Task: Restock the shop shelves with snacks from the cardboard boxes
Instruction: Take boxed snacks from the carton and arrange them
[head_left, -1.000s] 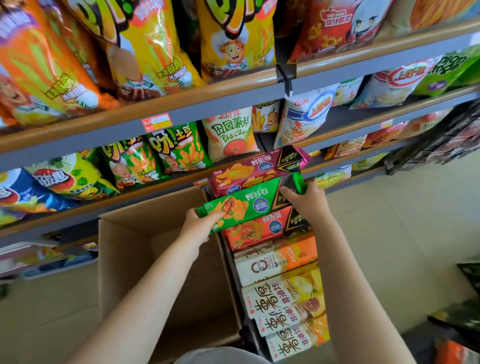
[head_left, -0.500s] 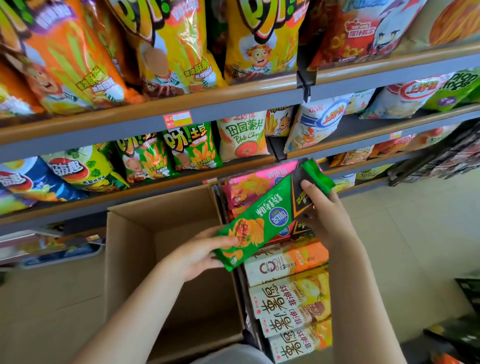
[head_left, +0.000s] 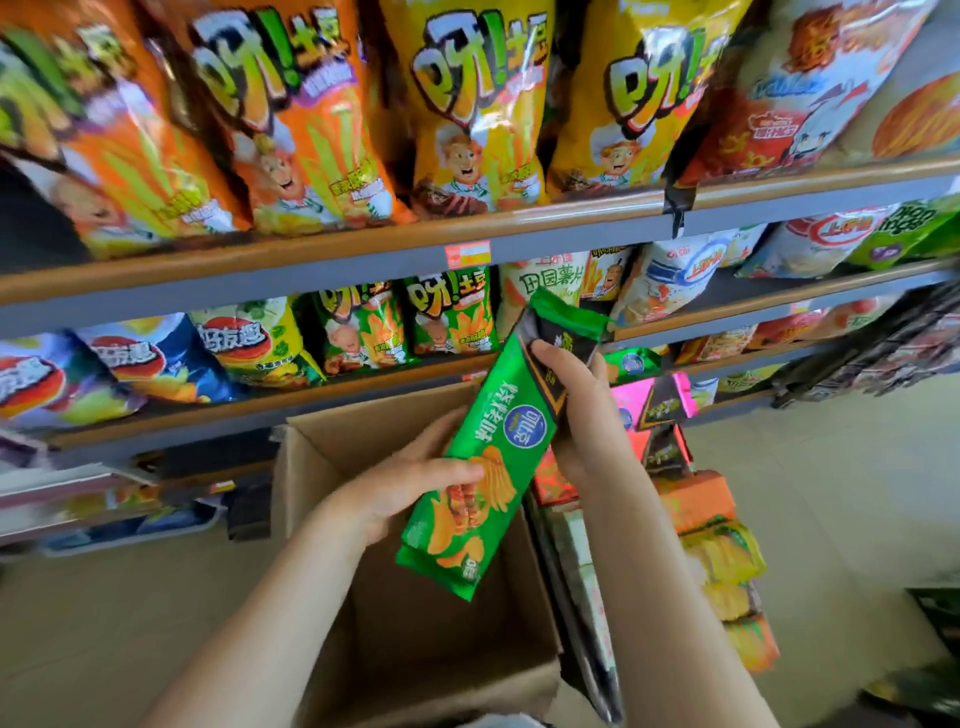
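A long green chip packet (head_left: 493, 447) is held up, tilted nearly upright, over an open cardboard box (head_left: 322, 441). My left hand (head_left: 415, 488) grips its lower half, thumb across the front. My right hand (head_left: 576, 395) pinches its black-and-green top end. To the right of the box lies a stack of similar long packets, pink (head_left: 631, 402), orange (head_left: 696, 499) and yellow (head_left: 722, 556). The box's inside looks bare where it shows.
Shelves (head_left: 363, 254) in front carry rows of large orange and yellow snack bags (head_left: 467, 104) above and smaller green, blue and white bags (head_left: 358, 332) below. A dark rack (head_left: 883, 348) stands at the right. Pale tiled floor (head_left: 831, 467) lies to the right.
Both hands have lifted the green packet off the stack and swung it from lying flat to nearly upright. The view has moved closer to the shelves.
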